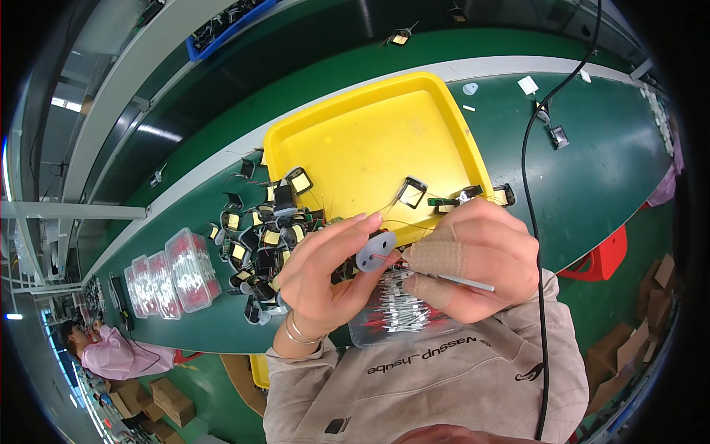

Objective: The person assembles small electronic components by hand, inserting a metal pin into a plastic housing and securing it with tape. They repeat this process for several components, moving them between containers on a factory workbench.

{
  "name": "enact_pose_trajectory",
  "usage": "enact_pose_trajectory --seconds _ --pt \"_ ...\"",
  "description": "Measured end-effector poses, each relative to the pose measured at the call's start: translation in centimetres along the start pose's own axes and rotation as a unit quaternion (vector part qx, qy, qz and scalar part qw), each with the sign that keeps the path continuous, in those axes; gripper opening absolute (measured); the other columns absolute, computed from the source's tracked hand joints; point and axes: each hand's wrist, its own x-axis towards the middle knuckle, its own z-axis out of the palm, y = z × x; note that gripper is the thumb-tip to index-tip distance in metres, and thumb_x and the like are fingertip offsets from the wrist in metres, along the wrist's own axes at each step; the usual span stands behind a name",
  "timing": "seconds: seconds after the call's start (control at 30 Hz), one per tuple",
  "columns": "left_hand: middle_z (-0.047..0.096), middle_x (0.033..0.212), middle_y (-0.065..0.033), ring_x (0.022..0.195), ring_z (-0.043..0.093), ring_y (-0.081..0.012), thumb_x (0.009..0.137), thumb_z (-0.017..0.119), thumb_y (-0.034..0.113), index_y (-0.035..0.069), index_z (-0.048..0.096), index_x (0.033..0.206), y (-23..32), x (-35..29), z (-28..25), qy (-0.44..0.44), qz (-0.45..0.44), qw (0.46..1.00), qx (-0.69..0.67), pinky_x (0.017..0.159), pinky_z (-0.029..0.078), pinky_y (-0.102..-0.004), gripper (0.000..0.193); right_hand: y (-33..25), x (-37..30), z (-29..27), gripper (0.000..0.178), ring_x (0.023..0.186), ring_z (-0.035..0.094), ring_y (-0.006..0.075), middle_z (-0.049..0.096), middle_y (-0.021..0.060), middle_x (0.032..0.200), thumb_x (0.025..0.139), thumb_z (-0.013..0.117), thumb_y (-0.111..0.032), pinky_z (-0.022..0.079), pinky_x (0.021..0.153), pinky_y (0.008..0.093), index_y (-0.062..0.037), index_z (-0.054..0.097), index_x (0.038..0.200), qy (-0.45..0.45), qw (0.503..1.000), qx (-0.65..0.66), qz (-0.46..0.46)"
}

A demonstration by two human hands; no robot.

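Note:
My left hand [318, 274] pinches a small grey disc with holes [376, 251] between thumb and fingers. Thin red wires meet the disc's face; whether they pass through a hole is too small to tell. Close beside it, my right hand [484, 255], with tan tape around thumb and finger, grips a slim silvery strip [473, 283] that points to the right. Below both hands, partly hidden by them, a clear box [362, 337] holds many similar silvery strips with red ends. Left of my left hand lies a pile of small black parts with yellow pads [270, 237].
A yellow tray [347, 155] lies beyond my hands, with a black-framed part [412, 192] near its front. Lidded clear boxes [192, 270] stand left on the green table [606, 170]. A black cable [529, 185] hangs down the right side. A person in pink [122, 351] sits far left.

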Motion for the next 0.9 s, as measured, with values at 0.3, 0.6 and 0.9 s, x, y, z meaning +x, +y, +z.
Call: enact_pose_trajectory --seconds 0.3,0.6,0.9 --pt "0.069 0.097 -0.0136 0.089 0.067 -0.0249 0.063 0.08 -0.001 -0.001 0.057 0.1 -0.05 -0.1 -0.22 0.005 0.036 0.998 0.041 0.074 0.055 -0.0286 0.044 -0.27 0.34 -0.09 0.033 0.061 0.058 0.0181 0.064 0.0055 0.074 0.056 0.078 -0.009 0.048 0.054 0.0259 -0.0024 0.07 0.088 -0.015 0.999 0.024 0.028" --pt "0.068 0.096 -0.0144 0.087 0.067 -0.0261 0.063 0.081 0.0 -0.001 0.055 0.101 -0.05 -0.08 -0.05 0.015 0.05 0.997 0.056 0.073 0.056 -0.03 0.046 0.14 -0.1 0.17 0.03 0.062 0.057 0.0168 0.063 0.004 0.077 0.057 0.073 -0.008 0.048 0.055 0.0245 -0.003 0.07 0.087 0.001 1.0 -0.005 -0.026" --pt "0.068 0.096 -0.0155 0.087 0.067 -0.0271 0.062 0.081 -0.002 -0.001 0.054 0.102 0.13 0.03 -0.32 0.008 0.057 0.997 0.059 0.073 0.056 -0.0307 0.048 0.62 -0.42 0.36 0.033 0.063 0.057 0.0164 0.062 0.005 0.079 0.056 0.066 -0.011 0.05 0.055 0.0242 -0.0028 0.071 0.088 0.003 0.995 -0.025 -0.097"
